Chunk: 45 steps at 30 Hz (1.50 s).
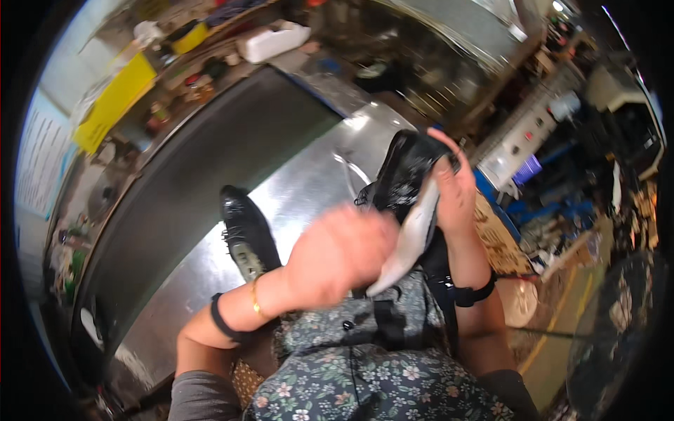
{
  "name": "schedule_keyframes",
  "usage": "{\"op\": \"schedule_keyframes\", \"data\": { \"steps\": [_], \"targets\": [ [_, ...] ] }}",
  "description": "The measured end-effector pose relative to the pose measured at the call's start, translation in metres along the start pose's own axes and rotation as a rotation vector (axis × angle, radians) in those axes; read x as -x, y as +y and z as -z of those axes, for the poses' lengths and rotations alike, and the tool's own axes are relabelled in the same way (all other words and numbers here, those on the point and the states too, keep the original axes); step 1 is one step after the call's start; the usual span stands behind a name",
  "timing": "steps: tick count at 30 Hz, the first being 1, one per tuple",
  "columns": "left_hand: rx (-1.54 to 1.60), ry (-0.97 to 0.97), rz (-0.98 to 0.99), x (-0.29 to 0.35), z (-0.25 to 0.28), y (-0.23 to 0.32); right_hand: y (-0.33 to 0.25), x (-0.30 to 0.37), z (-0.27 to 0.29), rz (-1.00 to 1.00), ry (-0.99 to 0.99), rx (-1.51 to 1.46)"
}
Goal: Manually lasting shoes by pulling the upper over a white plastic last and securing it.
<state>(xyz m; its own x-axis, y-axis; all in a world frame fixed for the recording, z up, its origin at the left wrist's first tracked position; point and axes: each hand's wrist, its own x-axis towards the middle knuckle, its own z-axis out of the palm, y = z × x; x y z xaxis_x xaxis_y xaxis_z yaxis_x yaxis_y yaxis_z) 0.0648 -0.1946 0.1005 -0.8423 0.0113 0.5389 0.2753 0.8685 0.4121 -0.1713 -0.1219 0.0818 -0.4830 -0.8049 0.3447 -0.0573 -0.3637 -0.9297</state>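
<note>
In front of my body, my right hand grips a glossy black shoe, its thumb on the near side and a finger over the top. A long whitish curved piece runs along the shoe from my right thumb toward my apron; whether it is the sole or a separate part I cannot tell. My left hand is curled closed beside the pale piece, smeared by motion. What its fingers hold, if anything, is hidden. Another black shoe lies on the metal table to the left of my left hand.
The shiny metal table borders a dark belt-like strip. Beyond that, a cluttered ledge carries a yellow box and a white plastic container. At right stand a panel with red buttons and a brown board.
</note>
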Motion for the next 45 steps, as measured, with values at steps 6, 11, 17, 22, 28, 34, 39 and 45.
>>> {"op": "schedule_keyframes", "data": {
  "steps": [6,11,17,22,28,34,39,45],
  "targets": [
    [1.647,0.328,1.110,-0.091,-0.130,-0.079,0.003,0.044,0.045,0.076,-0.037,0.824],
    [1.647,0.184,1.175,-0.106,-0.140,-0.090,-0.011,0.034,0.065,-0.006,-0.079,0.869],
    [1.667,0.223,1.298,-0.086,-0.152,-0.082,-0.002,0.033,0.070,-0.095,-0.272,0.727],
    [1.421,0.276,1.318,-0.078,-0.155,-0.101,0.017,0.010,0.071,-0.317,-0.305,0.690],
    [0.469,0.140,0.521,-0.070,-0.140,-0.098,0.071,0.123,0.048,-0.359,-0.014,0.427],
    [0.957,0.076,0.843,-0.084,-0.135,-0.116,0.059,0.095,0.080,-0.597,0.015,-0.006],
    [1.210,0.097,0.879,-0.049,-0.137,-0.105,0.092,0.112,0.090,-0.970,0.324,-0.658],
    [1.157,0.117,0.936,-0.049,-0.136,-0.108,0.079,0.108,0.043,-0.989,0.045,0.181]
  ]
}}
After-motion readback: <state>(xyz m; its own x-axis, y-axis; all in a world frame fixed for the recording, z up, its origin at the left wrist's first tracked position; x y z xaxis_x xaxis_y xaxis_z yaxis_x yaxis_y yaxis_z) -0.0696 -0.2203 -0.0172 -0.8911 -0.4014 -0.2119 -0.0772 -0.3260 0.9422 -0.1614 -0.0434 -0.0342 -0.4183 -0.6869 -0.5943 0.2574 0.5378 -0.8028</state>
